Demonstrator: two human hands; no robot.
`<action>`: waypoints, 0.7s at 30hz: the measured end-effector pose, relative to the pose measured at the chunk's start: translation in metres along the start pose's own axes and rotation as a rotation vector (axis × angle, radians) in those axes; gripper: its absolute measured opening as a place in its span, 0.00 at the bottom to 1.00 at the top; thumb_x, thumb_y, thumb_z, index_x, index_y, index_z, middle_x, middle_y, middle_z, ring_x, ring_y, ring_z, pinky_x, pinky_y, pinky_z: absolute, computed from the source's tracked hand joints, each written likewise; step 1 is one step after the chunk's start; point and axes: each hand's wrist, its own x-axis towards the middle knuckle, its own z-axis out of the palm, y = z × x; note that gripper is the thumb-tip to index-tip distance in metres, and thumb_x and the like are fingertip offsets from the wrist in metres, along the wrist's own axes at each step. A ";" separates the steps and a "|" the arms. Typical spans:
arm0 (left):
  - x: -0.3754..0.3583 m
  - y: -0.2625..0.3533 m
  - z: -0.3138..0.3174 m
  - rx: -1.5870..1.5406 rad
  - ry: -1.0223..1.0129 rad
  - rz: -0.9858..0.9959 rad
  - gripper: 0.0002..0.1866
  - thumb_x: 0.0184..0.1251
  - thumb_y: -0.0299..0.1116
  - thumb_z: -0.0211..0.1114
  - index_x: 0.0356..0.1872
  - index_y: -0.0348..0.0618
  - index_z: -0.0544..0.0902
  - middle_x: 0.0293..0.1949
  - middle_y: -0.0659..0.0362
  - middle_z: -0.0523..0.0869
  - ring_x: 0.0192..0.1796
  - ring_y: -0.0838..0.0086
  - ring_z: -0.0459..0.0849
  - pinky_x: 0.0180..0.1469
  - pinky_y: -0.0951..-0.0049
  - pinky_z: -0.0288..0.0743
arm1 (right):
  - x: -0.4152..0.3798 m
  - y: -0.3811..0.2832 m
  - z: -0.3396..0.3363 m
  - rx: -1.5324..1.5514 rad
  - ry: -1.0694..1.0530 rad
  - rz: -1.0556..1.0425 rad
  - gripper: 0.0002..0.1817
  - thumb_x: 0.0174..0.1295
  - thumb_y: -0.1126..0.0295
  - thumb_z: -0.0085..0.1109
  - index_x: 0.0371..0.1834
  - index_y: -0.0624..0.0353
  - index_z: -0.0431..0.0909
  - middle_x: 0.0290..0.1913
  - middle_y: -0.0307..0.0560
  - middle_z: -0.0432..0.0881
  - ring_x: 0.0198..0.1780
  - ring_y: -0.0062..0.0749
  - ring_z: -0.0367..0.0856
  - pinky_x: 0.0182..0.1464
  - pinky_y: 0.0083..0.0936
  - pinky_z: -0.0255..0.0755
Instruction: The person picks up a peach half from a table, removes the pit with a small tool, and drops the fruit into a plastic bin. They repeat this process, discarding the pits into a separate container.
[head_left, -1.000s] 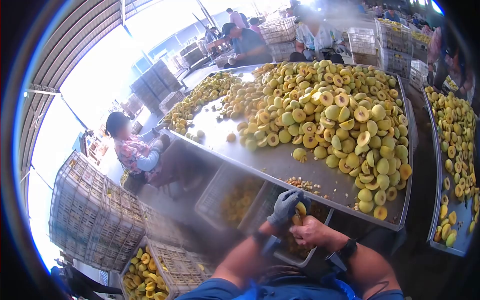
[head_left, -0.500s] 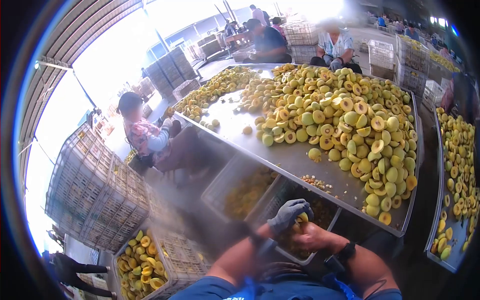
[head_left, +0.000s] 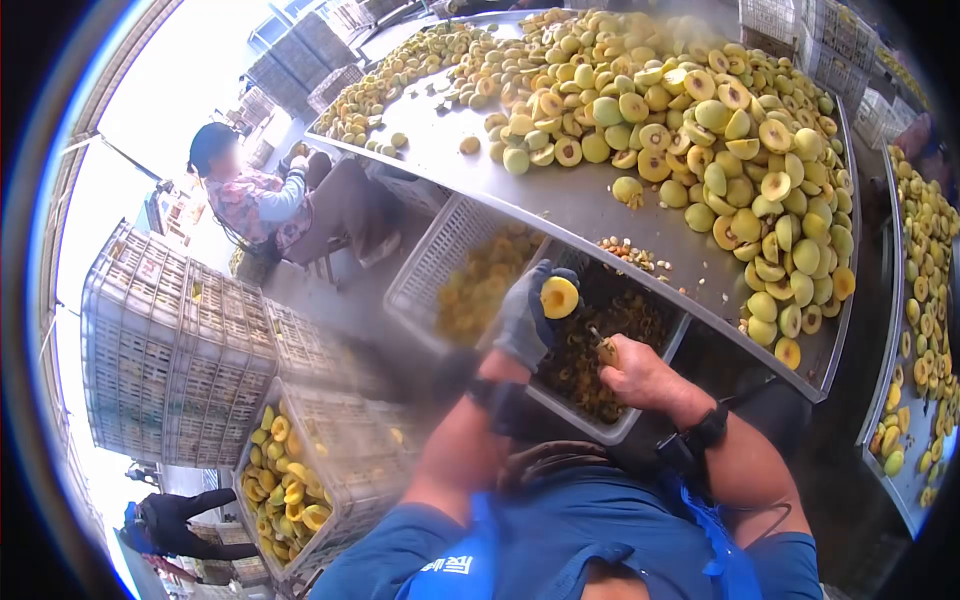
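My left hand (head_left: 522, 318), in a grey glove, grips a yellow peach half (head_left: 559, 298) with its cut face turned up. The hollow in that face shows no stone. Bare, my right hand (head_left: 645, 375) closes round a small pitting tool (head_left: 607, 350) with a light handle and a thin metal end pointing toward the peach half; tool and fruit are apart. Beneath both hands stands a crate (head_left: 612, 432) holding brown scraps (head_left: 590, 395). To its left, another crate (head_left: 415, 285) contains blurred yellow pieces.
A metal table (head_left: 690, 295) carries a large heap of halved peaches (head_left: 720, 150) and a few loose stones (head_left: 635, 255). Stacked crates (head_left: 170, 350) and a full crate of peach halves (head_left: 285, 480) stand left. A seated person (head_left: 265, 205) works at the table's left side.
The view has tilted downward. My hands have moved apart; the left now shows the peach half's cut face, and the tool in my right hand has come into sight.
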 end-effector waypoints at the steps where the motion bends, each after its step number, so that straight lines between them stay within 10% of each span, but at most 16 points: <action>1: -0.002 -0.002 0.000 0.041 0.032 0.080 0.20 0.82 0.42 0.58 0.46 0.32 0.85 0.37 0.52 0.90 0.34 0.65 0.89 0.40 0.70 0.86 | -0.001 -0.002 -0.002 -0.003 0.012 -0.009 0.15 0.64 0.68 0.59 0.48 0.69 0.73 0.41 0.67 0.85 0.46 0.62 0.85 0.50 0.47 0.78; 9: 0.041 -0.073 -0.073 -0.004 0.312 -0.576 0.12 0.75 0.33 0.63 0.49 0.36 0.87 0.44 0.50 0.90 0.45 0.60 0.88 0.50 0.61 0.82 | -0.014 -0.022 -0.020 -0.016 0.015 -0.010 0.16 0.67 0.66 0.60 0.46 0.68 0.69 0.33 0.75 0.82 0.41 0.74 0.83 0.43 0.56 0.77; 12: 0.083 -0.089 -0.067 0.631 0.257 -0.101 0.16 0.70 0.32 0.65 0.54 0.34 0.86 0.48 0.47 0.88 0.50 0.58 0.87 0.55 0.61 0.80 | -0.015 -0.027 -0.025 -0.037 0.021 -0.014 0.15 0.68 0.66 0.60 0.45 0.67 0.69 0.31 0.73 0.82 0.39 0.73 0.83 0.41 0.57 0.77; 16: 0.146 -0.050 0.040 0.535 -0.076 -0.066 0.22 0.66 0.34 0.70 0.61 0.39 0.85 0.53 0.49 0.88 0.48 0.67 0.89 0.53 0.67 0.83 | -0.009 -0.027 -0.033 0.005 0.060 -0.028 0.14 0.68 0.67 0.60 0.45 0.66 0.69 0.31 0.70 0.82 0.38 0.71 0.84 0.41 0.56 0.78; 21: 0.202 -0.094 0.141 0.821 -0.490 0.104 0.26 0.61 0.45 0.72 0.60 0.47 0.85 0.56 0.44 0.85 0.55 0.48 0.86 0.61 0.54 0.80 | -0.005 -0.024 -0.043 -0.026 0.102 0.005 0.13 0.68 0.68 0.60 0.45 0.65 0.70 0.32 0.68 0.84 0.38 0.69 0.84 0.41 0.55 0.79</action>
